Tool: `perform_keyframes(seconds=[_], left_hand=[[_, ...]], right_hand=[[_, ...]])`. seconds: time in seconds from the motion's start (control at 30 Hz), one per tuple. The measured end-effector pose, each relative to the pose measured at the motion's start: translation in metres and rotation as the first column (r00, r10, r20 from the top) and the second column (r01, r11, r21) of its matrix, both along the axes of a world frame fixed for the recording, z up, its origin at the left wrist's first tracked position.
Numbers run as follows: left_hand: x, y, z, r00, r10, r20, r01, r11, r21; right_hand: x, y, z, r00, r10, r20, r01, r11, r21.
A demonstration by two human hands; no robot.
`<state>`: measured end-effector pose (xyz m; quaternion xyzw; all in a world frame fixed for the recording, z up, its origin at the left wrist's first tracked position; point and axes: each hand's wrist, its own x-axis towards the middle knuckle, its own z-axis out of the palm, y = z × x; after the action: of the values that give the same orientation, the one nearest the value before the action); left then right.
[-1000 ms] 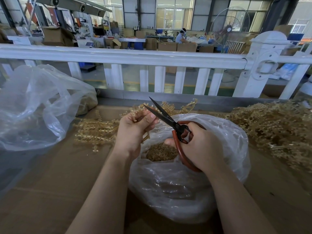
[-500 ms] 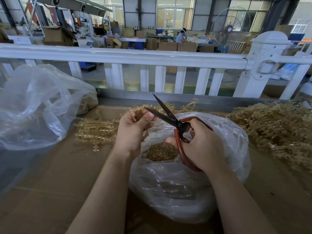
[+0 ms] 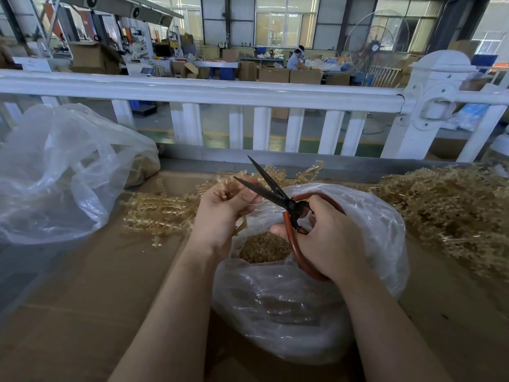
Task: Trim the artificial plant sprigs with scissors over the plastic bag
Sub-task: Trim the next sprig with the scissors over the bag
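A: Which landmark do I read from?

B: I take the plastic bag point(image 3: 316, 299), clear and open-mouthed, on the cardboard-covered table point(image 3: 91, 285). Inside its mouth I see a mound of golden trimmings point(image 3: 264, 246).

A: And the hands?

B: The left hand point(image 3: 220, 213), at the bag's left rim, has its fingers curled round a golden sprig point(image 3: 237, 188) and holds it above the opening. The right hand point(image 3: 327, 238), over the bag's right half, grips the red handles of the scissors point(image 3: 278, 197). The black blades stand apart, pointing away from me, tips beside the sprig.

A: Other stock?

B: Left of the bag, loose sprigs point(image 3: 157, 213) lie on the table. Right of it, I see a large heap of sprigs point(image 3: 454, 210). Further left sits a second clear bag point(image 3: 60, 172). Beyond the bag runs a white railing point(image 3: 220, 92).
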<state>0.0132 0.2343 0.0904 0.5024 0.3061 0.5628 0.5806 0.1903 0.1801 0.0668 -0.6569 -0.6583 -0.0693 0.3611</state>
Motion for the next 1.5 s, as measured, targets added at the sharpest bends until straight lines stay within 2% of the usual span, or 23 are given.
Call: perform_keyframes(seconds=[0.3, 0.9, 1.3, 1.5], left_hand=[[0.0012, -0.0015, -0.0004, 0.992, -0.093, 0.082, 0.096, 0.995, -0.038], [-0.0002, -0.0026, 0.0025, 0.984, -0.121, 0.128, 0.129, 0.990, -0.055], [-0.0021, -0.0002, 0.0002, 0.987, -0.108, 0.120, 0.114, 0.993, -0.041], [0.0003, -0.0018, -0.0004, 0.992, -0.125, 0.021, 0.125, 0.992, 0.012]], right_hand=[[-0.0007, -0.0014, 0.0012, 0.996, 0.059, -0.066, -0.060, 0.998, -0.005], [-0.0003, -0.0010, 0.0004, 0.992, 0.076, -0.099, -0.079, 0.997, -0.026], [-0.0009, -0.0034, 0.0001, 0.991, 0.060, -0.116, -0.064, 0.997, -0.031], [-0.0019, -0.0047, 0.0049, 0.996, 0.063, -0.070, -0.064, 0.998, -0.002]])
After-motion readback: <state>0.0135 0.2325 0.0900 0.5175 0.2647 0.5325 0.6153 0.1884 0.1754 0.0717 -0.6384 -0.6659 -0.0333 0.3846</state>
